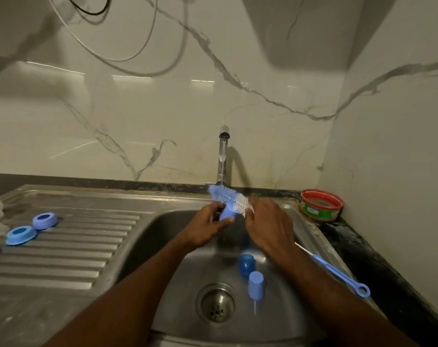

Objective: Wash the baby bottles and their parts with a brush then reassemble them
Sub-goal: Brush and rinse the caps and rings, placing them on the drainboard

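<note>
- Two blue bottle caps (pixel 250 274) lie in the steel sink (pixel 162 234) near the drain.
- Above the basin, left hand (pixel 207 227) pinches a blue cap (pixel 227 214); right hand (pixel 268 226) grips the bottle brush (pixel 229 197).
- Two collar rings (pixel 32 227) rest on the drainboard.

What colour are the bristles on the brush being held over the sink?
Blue at the tip, white nearer the right hand; brush shows in the head view.

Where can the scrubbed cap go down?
Free: the ribbed drainboard right of the two blue rings, up to the basin edge. Crowded: the basin floor by the drain, where two caps stand; the right rim holds the thin brush.
</note>
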Motion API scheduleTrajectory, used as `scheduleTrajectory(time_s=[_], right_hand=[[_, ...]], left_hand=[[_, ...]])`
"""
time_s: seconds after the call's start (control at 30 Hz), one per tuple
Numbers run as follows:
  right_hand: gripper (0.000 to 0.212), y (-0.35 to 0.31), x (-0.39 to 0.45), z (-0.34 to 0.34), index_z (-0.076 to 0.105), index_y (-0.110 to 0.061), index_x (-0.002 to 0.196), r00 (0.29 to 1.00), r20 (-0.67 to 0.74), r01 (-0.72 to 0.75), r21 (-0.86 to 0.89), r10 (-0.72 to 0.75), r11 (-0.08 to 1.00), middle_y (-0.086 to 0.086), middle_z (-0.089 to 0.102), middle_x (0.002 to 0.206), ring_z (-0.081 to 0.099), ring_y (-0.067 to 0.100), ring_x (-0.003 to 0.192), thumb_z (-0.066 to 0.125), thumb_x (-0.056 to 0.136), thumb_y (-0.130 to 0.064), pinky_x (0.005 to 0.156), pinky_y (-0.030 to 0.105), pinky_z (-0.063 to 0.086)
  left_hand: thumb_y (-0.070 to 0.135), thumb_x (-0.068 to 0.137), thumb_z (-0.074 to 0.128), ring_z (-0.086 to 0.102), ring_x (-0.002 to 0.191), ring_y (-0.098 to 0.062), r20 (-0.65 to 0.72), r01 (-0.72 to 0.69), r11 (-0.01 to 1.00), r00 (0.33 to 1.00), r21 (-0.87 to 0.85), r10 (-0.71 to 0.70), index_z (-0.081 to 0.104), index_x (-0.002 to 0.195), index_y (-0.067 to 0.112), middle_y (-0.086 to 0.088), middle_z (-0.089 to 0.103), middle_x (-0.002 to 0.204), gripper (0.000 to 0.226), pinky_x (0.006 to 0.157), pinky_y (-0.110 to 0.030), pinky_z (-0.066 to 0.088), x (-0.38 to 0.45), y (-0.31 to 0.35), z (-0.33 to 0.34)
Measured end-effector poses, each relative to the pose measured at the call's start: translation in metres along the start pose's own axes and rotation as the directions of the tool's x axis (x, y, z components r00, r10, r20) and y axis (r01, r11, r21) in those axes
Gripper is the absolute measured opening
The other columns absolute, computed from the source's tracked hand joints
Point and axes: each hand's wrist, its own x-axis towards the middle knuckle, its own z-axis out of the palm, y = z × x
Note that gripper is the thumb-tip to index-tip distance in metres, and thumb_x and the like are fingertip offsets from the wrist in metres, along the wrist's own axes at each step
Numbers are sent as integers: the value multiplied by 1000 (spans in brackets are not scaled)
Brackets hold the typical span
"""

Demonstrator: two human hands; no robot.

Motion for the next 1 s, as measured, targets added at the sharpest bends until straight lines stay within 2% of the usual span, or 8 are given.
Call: scheduleTrajectory(time_s=[0.13, 0.23, 0.3, 0.47, 0.73, 0.8, 0.9, 1.0], right_hand=[[25, 2, 3, 1, 55, -27, 122, 1000, -5, 25, -44, -25, 999, 4, 62, 113, 63, 24, 97, 50, 101, -37, 69, 31, 36], [31, -1, 1, 1, 55, -27, 129, 999, 16, 32, -47, -31, 998, 3, 63, 118, 64, 23, 99, 50, 101, -39, 72, 33, 45], [34, -4, -2, 2, 54, -28, 133, 999, 24, 37, -51, -36, 998, 3, 62, 121, 63, 23, 102, 49, 102, -39, 77, 34, 48], [34, -6, 2, -1, 53, -25, 131, 999, 43, -4, -62, 6, 998, 4, 61, 121, 61, 20, 102, 54, 101, -38, 74, 30, 42], [30, -2, -1, -4, 56, -26, 129, 998, 32, 47, -37, -45, 998, 2, 63, 119, 63, 20, 100, 48, 103, -38, 72, 28, 39], [30, -4, -1, -3, 54, -25, 130, 998, 47, 51, -32, -50, 998, 2, 62, 120, 61, 19, 99, 48, 103, -37, 72, 28, 39], [34, -6, 1, -3, 54, -24, 131, 996, 89, 29, 1, -29, 1000, 3, 62, 121, 61, 19, 102, 54, 101, -38, 80, 30, 47], [34, -2, 2, -6, 55, -24, 132, 996, 84, -6, -8, 7, 1000, 3, 63, 123, 62, 20, 104, 54, 101, -37, 79, 30, 45]], left_hand=[[31, 98, 64, 66, 111, -12, -157, -3, 995, 987, 99, 19, 57, 135, 14, -2, 67, 127, 41, 97, -36, 56, 6, 6, 0], [33, 99, 62, 68, 102, -14, -277, 66, 994, 960, 84, -41, 58, 132, 10, -7, 68, 123, 40, 86, -31, 60, 7, 2, -9], [33, 99, 62, 69, 102, -11, -248, 58, 995, 968, 75, -38, 60, 130, 11, -6, 69, 122, 38, 85, -25, 58, 5, -1, -9], [28, 93, 72, 65, 116, -9, 27, 0, 996, 1000, -91, 3, 58, 137, 16, 2, 67, 130, 47, 98, -31, 56, 2, 0, 6], [29, 96, 67, 71, 101, -12, -240, 43, 998, 969, -35, -51, 66, 124, 18, -4, 73, 116, 30, 81, -28, 58, 7, -8, -14], [30, 96, 68, 71, 99, -9, -191, 31, 999, 981, -28, -36, 66, 123, 18, -2, 73, 115, 30, 79, -24, 57, 5, -7, -11], [29, 93, 72, 69, 106, -7, -12, -27, 999, 1000, 41, 27, 66, 125, 16, 3, 72, 116, 35, 91, -27, 58, 4, -3, 0], [30, 94, 70, 69, 107, -8, -25, -32, 996, 999, 78, 34, 66, 128, 16, 3, 72, 118, 37, 93, -29, 57, 4, 0, 3]])
